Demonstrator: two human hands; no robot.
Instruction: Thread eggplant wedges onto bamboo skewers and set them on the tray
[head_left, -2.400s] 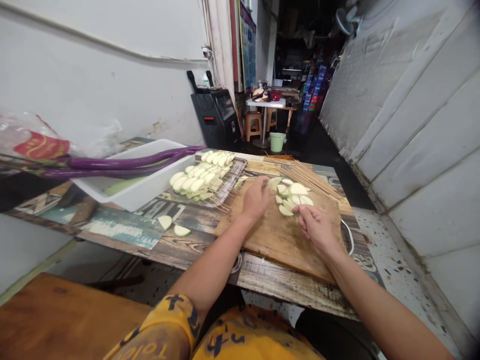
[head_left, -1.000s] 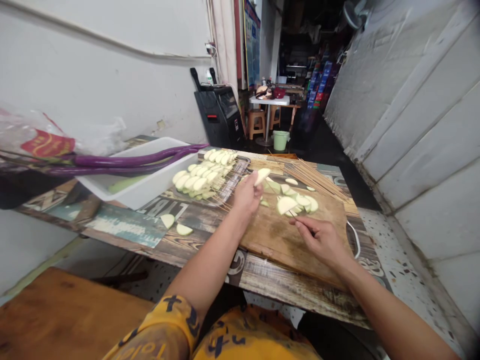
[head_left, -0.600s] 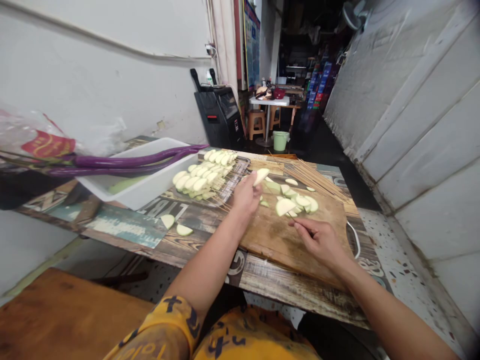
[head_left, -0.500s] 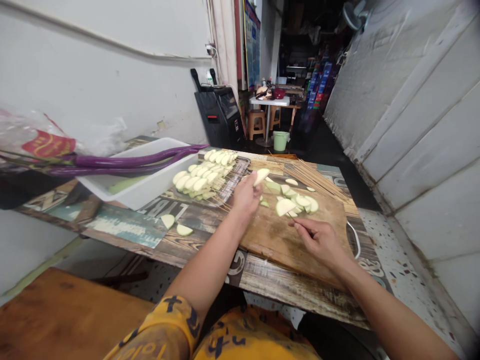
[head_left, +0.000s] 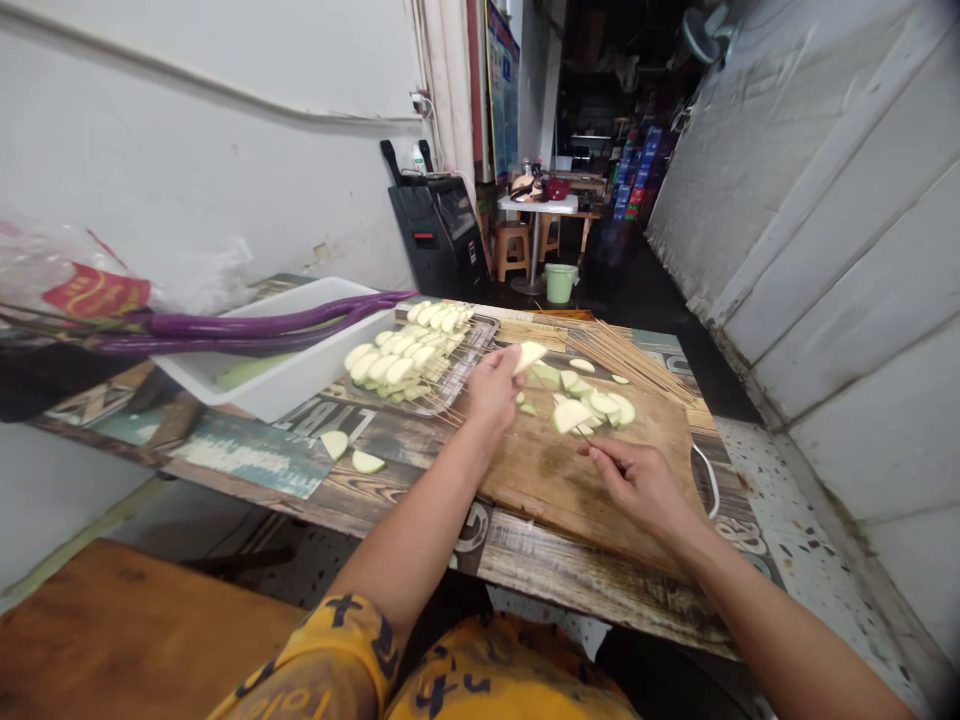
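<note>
Between the fingers of my left hand is a pale half-round vegetable slice, held above the left part of the wooden cutting board. My right hand pinches a thin wooden skewer. On the skewer's far end sits another half-round slice with a green rim. Behind it, several loose slices lie heaped on the board. Left of my left hand, a metal tray carries rows of skewered slices.
Bare skewers lie fanned out behind the board. Long purple eggplants rest across a white plastic bin at left. Two loose slices lie on the tabletop. A white handle sticks out at the board's right side.
My left hand has shifted slightly to the right with its slice, which is tilted a little differently. My right hand and the skewer have hardly moved.
</note>
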